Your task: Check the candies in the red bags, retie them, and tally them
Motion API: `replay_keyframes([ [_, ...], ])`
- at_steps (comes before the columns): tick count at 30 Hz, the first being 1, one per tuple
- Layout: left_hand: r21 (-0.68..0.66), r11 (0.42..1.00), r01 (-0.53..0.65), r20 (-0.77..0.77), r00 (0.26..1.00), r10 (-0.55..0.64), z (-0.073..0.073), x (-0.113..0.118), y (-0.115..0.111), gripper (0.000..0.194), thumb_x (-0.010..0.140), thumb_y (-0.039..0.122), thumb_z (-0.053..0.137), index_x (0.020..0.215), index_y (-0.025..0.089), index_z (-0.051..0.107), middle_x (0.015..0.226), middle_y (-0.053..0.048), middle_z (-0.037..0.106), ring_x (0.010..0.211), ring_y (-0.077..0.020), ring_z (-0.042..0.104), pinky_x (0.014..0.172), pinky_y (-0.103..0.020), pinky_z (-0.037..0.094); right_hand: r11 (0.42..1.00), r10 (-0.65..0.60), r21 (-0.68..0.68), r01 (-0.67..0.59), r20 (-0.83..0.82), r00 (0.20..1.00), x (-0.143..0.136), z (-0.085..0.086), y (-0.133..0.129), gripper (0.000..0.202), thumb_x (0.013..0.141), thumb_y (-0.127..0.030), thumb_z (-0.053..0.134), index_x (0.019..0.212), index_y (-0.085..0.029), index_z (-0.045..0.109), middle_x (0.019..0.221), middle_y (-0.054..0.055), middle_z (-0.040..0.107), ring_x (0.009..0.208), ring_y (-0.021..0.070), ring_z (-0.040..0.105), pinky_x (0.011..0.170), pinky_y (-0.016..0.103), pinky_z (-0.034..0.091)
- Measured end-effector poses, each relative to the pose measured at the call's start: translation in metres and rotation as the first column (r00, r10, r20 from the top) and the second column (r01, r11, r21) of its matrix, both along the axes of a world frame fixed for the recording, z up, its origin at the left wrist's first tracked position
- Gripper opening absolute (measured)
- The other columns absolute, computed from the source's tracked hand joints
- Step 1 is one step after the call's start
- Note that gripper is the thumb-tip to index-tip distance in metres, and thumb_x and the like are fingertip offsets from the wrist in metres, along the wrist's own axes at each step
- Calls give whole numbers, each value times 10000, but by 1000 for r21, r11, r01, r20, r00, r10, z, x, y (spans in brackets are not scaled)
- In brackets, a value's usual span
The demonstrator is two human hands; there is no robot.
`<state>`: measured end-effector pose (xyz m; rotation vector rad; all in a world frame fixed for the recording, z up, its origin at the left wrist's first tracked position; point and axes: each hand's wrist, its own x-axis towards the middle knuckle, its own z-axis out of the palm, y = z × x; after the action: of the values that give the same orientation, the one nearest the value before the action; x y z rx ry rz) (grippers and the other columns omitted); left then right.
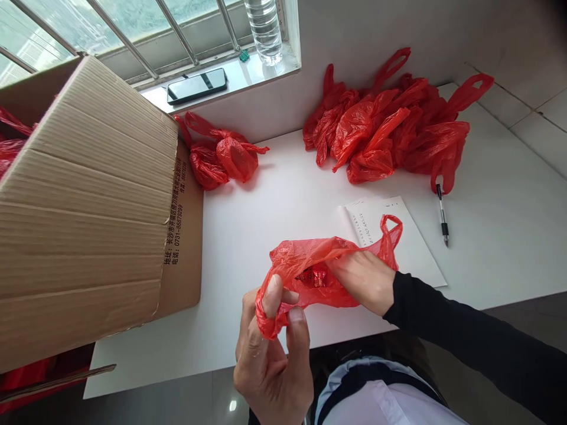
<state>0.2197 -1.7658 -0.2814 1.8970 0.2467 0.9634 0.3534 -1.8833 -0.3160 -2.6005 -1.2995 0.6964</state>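
Observation:
My left hand [277, 348] holds one handle of a red plastic bag [310, 254], with the film looped round its fingers. The bag's mouth is spread open, and small red wrapped pieces [319, 277] show inside. My right hand [365, 277] reaches into the bag from the right; its fingers are hidden by the film. The bag's other handle stands up beyond the right wrist, over an open notebook [416, 248] with writing on it.
A large cardboard box [88, 224] stands at the left. Two tied red bags [237, 156] sit beside it, and a pile of red bags [376, 130] lies by the wall. A pen [442, 215] rests at the right. The sill holds a phone [197, 87] and a bottle [264, 32].

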Motion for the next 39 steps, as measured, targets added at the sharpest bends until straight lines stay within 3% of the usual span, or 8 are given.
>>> replay_keyframes([
  [7, -33, 997, 66, -11, 998, -66, -6, -3, 1, 672, 855, -84, 599, 1424, 274, 582, 1042, -33, 655, 850, -126, 626, 773, -302, 559, 997, -75, 28, 77, -54, 996, 3, 4, 5, 211, 936, -143, 549, 1096, -185, 680, 1052, 88, 729, 931, 226, 684, 663, 269, 460],
  [13, -12, 997, 78, -7, 997, -78, -5, -2, 2, 687, 847, -89, 601, 1426, 282, 579, 1082, -32, 669, 840, -117, 622, 802, -310, 554, 968, -115, 213, 136, -109, 987, 0, 20, 11, 190, 893, -379, 662, 1011, -232, 682, 929, 41, 745, 822, 200, 682, 612, 248, 442],
  [17, -18, 997, 69, -10, 998, -69, -6, -1, 2, 677, 858, -83, 591, 1423, 291, 581, 1129, -38, 673, 854, -123, 627, 780, -307, 557, 963, -95, 238, 128, -145, 985, 4, 20, 11, 215, 859, -378, 703, 1008, -225, 680, 953, 41, 746, 875, 208, 682, 668, 249, 455],
  [23, -36, 997, 65, -23, 998, -66, -7, -2, 1, 654, 878, -77, 577, 1434, 266, 570, 1071, -35, 656, 858, -117, 617, 771, -294, 554, 965, -89, 223, 139, -222, 971, 9, 15, 9, 241, 835, -435, 734, 991, -260, 678, 870, -7, 722, 778, 169, 652, 574, 231, 404],
  [26, -38, 997, 72, -13, 997, -73, -6, -2, 1, 668, 877, -84, 573, 1438, 278, 564, 1059, -30, 650, 867, -116, 621, 783, -295, 551, 973, -78, 201, 114, -178, 981, 9, 10, 8, 195, 881, -383, 707, 1007, -238, 671, 942, 4, 731, 865, 170, 668, 635, 226, 428],
  [31, -42, 997, 67, -15, 998, -67, -5, -3, 1, 650, 883, -74, 572, 1434, 271, 570, 1069, -36, 655, 870, -118, 621, 807, -306, 547, 995, -101, 24, 102, -22, 995, 9, 1, 6, 90, 923, -146, 592, 946, -187, 668, 956, 49, 740, 855, 192, 682, 624, 263, 393],
  [39, -28, 998, 59, -12, 998, -59, -7, -3, 1, 664, 870, -59, 598, 1432, 295, 572, 1146, -49, 684, 853, -135, 637, 797, -334, 563, 991, -95, 87, 100, -66, 993, 7, -3, 7, 66, 928, -195, 603, 896, -186, 660, 878, 38, 726, 799, 179, 664, 605, 256, 375],
])
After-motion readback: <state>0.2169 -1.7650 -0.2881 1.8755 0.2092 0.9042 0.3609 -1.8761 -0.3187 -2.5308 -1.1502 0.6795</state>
